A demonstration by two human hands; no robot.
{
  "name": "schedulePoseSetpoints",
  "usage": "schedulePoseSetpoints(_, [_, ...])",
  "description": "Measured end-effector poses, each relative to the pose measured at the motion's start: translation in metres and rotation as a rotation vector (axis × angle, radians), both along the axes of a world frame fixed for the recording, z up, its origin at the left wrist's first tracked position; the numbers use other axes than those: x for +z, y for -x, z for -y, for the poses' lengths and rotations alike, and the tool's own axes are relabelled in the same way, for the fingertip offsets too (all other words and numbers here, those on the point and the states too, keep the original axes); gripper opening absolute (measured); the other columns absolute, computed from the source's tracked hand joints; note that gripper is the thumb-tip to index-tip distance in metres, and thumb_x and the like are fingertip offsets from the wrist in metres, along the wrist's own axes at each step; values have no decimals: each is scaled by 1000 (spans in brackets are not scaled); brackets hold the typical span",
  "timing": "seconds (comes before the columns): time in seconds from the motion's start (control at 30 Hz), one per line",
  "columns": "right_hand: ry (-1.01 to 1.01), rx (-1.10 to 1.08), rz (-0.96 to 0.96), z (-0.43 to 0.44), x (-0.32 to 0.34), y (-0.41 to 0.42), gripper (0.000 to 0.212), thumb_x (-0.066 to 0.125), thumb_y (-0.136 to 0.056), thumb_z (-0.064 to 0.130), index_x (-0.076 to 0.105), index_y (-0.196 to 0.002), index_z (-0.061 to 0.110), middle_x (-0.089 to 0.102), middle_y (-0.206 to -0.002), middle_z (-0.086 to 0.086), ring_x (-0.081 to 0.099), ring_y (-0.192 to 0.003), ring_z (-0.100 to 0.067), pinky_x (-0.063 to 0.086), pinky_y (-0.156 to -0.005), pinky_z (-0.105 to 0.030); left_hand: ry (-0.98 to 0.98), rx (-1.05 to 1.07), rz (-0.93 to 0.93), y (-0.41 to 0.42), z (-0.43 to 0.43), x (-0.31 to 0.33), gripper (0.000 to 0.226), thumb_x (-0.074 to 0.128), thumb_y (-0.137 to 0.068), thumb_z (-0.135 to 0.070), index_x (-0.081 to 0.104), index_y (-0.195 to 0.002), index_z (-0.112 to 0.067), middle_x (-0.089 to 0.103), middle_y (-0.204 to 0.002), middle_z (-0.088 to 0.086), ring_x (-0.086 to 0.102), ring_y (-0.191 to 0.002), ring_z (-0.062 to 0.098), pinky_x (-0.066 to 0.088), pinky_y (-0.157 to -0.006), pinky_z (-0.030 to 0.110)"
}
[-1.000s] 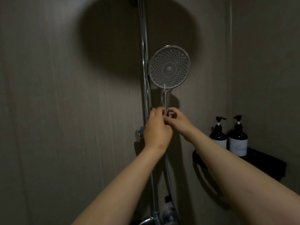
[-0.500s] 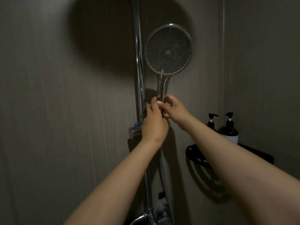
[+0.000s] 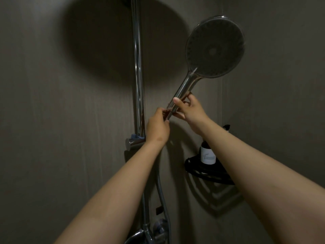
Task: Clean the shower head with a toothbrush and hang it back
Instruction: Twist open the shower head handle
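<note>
The round chrome shower head (image 3: 213, 48) is tilted up to the right, its nozzle face toward me, off the chrome riser rail (image 3: 138, 67). My right hand (image 3: 189, 111) is closed around its handle. My left hand (image 3: 157, 127) pinches the lower end of the handle, close to the rail. The grey hose (image 3: 162, 196) hangs down below my left hand. The holder knob (image 3: 134, 142) on the rail sits just left of my left wrist. No toothbrush is in sight.
A black corner shelf (image 3: 202, 171) on the right wall carries a dark pump bottle with a white label (image 3: 208, 154), partly behind my right forearm. The mixer tap (image 3: 146, 235) is at the bottom. Grey wall panels surround the rail.
The shower head has swung up and to the right, tilting away from the rail. Both hands rose with its handle, and the view shifted left.
</note>
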State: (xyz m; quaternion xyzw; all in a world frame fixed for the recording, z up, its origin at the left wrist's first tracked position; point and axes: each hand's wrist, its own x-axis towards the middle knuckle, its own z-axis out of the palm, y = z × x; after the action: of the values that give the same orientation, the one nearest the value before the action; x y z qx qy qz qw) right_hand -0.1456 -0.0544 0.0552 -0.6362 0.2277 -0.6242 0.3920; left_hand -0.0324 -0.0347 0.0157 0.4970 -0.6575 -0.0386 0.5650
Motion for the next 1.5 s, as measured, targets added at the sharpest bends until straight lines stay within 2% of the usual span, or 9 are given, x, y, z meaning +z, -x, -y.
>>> schedulePoseSetpoints(0.17, [-8, -34, -25, -7, 4, 12, 37, 55, -92, 17, 46, -127, 9, 61, -117, -15, 66, -104, -25, 56, -87, -36, 26, -34, 3, 7, 0, 8, 32, 54, -89, -7, 53, -120, -18, 61, -121, 2, 56, -116, 16, 46, -100, 33])
schedulePoseSetpoints(0.53, [-20, -65, 4, -6, 6, 19, 44, 56, -92, 17, 42, -133, 17, 59, -118, -8, 63, -107, -21, 55, -90, -36, 45, -85, 20, 10, 5, 15, 28, 53, -89, -8, 55, -113, -21, 61, -114, -2, 57, -110, 13, 46, -95, 29])
schedulePoseSetpoints(0.87, [-17, -116, -25, -13, -9, 59, 27, 58, -91, 19, 50, -117, 20, 62, -109, -4, 64, -104, -20, 54, -91, -38, 19, -196, 18, 43, 7, 0, 24, 60, -86, -8, 58, -108, -18, 64, -107, -1, 58, -99, 10, 46, -88, 25])
schedulePoseSetpoints(1.0, [-53, -118, -18, -22, -39, 70, 15, 57, -91, 19, 53, -105, 20, 64, -104, -4, 65, -103, -20, 55, -89, -37, -36, -212, -2, 52, 2, -25, 22, 67, -82, -11, 61, -102, -16, 63, -96, -7, 59, -92, 8, 46, -84, 24])
schedulePoseSetpoints(1.17, [-142, -139, 45, -41, -91, 79, 6, 56, -92, 15, 52, -97, 18, 64, -96, -1, 65, -90, -11, 58, -71, -20, -134, -270, -23, 59, -12, -71, 24, 69, -79, -4, 64, -102, -7, 66, -94, 2, 60, -88, 10, 46, -81, 21])
schedulePoseSetpoints(1.23, [-192, -158, 86, -49, -117, 83, 7, 57, -92, 15, 52, -93, 20, 64, -94, -3, 66, -90, -15, 58, -72, -23, -177, -291, -15, 62, -20, -91, 26, 69, -78, -2, 64, -103, -4, 66, -95, 5, 61, -88, 13, 50, -82, 20])
schedulePoseSetpoints(1.33, [-261, -126, 131, -66, -166, 90, 11, 56, -92, 13, 52, -97, 21, 66, -100, -9, 67, -92, -20, 59, -75, -27, -252, -314, 20, 66, -39, -131, 27, 70, -77, -1, 63, -103, 0, 63, -92, 4, 57, -84, 12, 45, -71, 4])
schedulePoseSetpoints(1.43, [-331, -103, 198, -88, -211, 99, 17, 57, -91, 11, 51, -104, 21, 67, -105, -14, 69, -91, -20, 58, -78, -31, -326, -366, 42, 68, -58, -172, 26, 69, -77, -1, 62, -102, 0, 63, -91, 7, 59, -81, 9, 46, -74, 15])
schedulePoseSetpoints(1.5, [-391, -91, 229, -100, -238, 106, 15, 57, -91, 12, 50, -102, 18, 67, -107, -15, 70, -92, -18, 58, -81, -33, -359, -394, 39, 70, -74, -197, 24, 68, -79, -2, 61, -102, -1, 62, -91, 1, 57, -76, -5, 45, -75, 11])
